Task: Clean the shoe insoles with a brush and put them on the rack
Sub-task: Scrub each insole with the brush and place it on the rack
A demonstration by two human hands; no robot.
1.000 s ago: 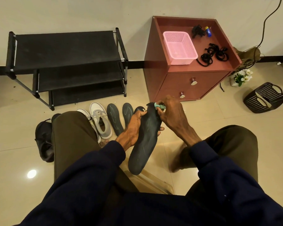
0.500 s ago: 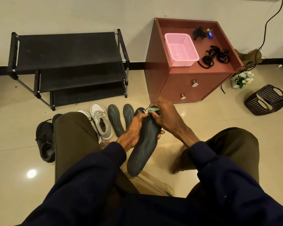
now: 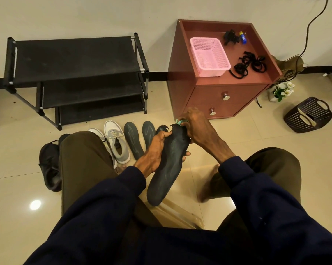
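The left hand (image 3: 157, 150) grips the dark insole (image 3: 168, 175) round its middle, tilted above the floor (image 3: 257, 134), while the right hand (image 3: 197, 129) pinches a teal brush (image 3: 180, 121) (mostly hidden by fingers) against its far end.

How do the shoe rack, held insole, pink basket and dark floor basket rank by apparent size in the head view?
1. shoe rack, clearly largest.
2. held insole, though nearness to the camera inflates it.
3. pink basket and dark floor basket look alike; no ranking between them.
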